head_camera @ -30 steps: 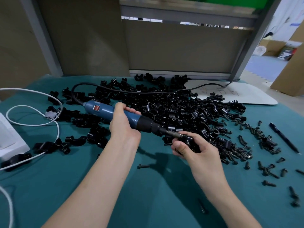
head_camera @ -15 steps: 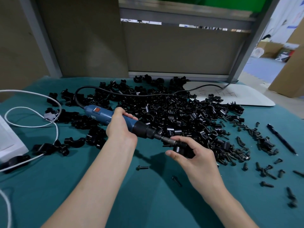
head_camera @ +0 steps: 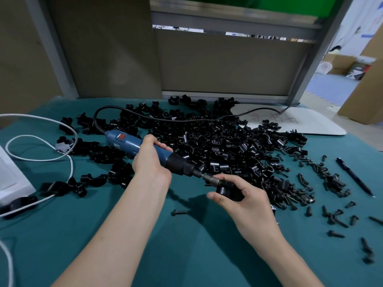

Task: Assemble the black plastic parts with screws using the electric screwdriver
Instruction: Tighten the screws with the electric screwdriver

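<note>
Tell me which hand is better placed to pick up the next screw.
Right, probably. The right hand holds only a small part, and most screws lie just to its right. The left hand grips the screwdriver and would have to put it down.

Assembly workshop, partitioned bench (head_camera: pixel 207 255), heap of black parts (head_camera: pixel 228 146), cardboard boxes (head_camera: pixel 339 64)

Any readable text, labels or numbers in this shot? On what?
Nothing reads cleanly.
White board: handwritten dark strokes, too blurred to read.
Electric screwdriver: pale label beside the red switch, too small to read.
Black plastic part in right hand: no marking visible.
Wall papers, far right: blurred.
</note>
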The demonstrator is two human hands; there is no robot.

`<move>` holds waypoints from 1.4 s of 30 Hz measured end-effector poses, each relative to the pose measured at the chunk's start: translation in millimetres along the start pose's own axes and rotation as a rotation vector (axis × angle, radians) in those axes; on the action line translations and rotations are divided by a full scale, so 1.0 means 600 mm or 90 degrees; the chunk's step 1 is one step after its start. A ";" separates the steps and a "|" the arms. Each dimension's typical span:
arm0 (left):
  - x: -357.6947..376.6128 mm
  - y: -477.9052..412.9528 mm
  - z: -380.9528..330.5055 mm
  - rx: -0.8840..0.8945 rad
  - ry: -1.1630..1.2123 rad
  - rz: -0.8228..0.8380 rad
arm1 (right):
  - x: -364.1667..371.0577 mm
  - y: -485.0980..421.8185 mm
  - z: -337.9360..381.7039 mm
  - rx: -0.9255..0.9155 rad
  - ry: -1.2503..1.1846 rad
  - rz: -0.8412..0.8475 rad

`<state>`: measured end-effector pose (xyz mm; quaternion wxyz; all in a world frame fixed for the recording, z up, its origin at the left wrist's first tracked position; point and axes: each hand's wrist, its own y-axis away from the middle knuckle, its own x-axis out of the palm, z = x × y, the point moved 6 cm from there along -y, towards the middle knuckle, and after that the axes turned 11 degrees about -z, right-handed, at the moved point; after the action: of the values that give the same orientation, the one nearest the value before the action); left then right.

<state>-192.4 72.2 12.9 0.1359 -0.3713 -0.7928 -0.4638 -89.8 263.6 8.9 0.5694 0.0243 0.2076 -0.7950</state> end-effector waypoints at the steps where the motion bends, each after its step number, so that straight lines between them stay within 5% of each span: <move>1: 0.001 0.000 -0.001 0.002 -0.004 0.000 | -0.001 0.000 0.001 -0.002 0.003 -0.001; 11: -0.008 -0.027 -0.028 -0.050 -0.073 -0.017 | 0.015 0.006 0.012 -0.101 0.098 0.059; 22: -0.006 -0.023 -0.065 0.098 -0.202 -0.027 | -0.002 -0.019 -0.031 0.330 -0.546 -0.048; 29: 0.001 0.012 -0.054 0.251 -0.326 0.034 | -0.004 -0.017 -0.025 0.314 -0.539 0.006; 32: -0.021 0.040 -0.057 0.469 -0.481 0.011 | -0.007 -0.014 -0.022 0.305 -0.520 0.017; 35: -0.034 0.093 -0.025 0.599 -0.542 0.162 | -0.010 -0.010 -0.017 0.293 -0.510 0.019; 39: -0.060 0.150 0.065 0.502 -0.661 0.438 | -0.010 0.006 0.003 0.227 -0.439 0.012; 42: -0.081 0.184 0.089 0.530 -0.695 0.478 | -0.024 0.030 0.015 0.157 -0.319 -0.041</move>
<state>-73.1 127.0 27.1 0.0031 -0.7087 -0.6774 0.1972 -66.2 268.8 15.4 0.5705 -0.1104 -0.0376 -0.8130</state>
